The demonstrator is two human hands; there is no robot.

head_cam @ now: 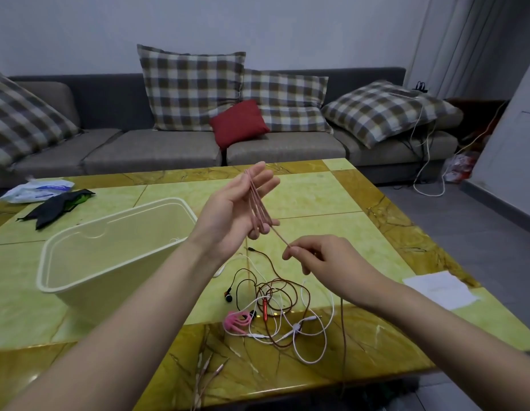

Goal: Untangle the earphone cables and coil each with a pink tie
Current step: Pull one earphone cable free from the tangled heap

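My left hand point(234, 206) is raised over the table point(332, 203), palm towards me. Its upper fingers are nearly straight, and the lower ones seem to curl in. A pink cable point(259, 203) is wound round it in several long loops, running from near the fingertips down to those curled fingers.

My right hand point(323, 259) is lower and just to the right. Thumb and forefinger pinch the free strand of that same cable, which stretches taut between the two hands. The other fingers are loosely bent and hold nothing that I can see.

Below my hands, on the table, a tangle of brown and white earphone cables point(275, 304) lies in a heap. The pink ties point(238, 320) lie at its left edge, touching the white wire. A cream plastic tub point(115, 212) stands to the left of the heap, tipped slightly. A sheet of paper point(441, 289) lies well apart on the right.
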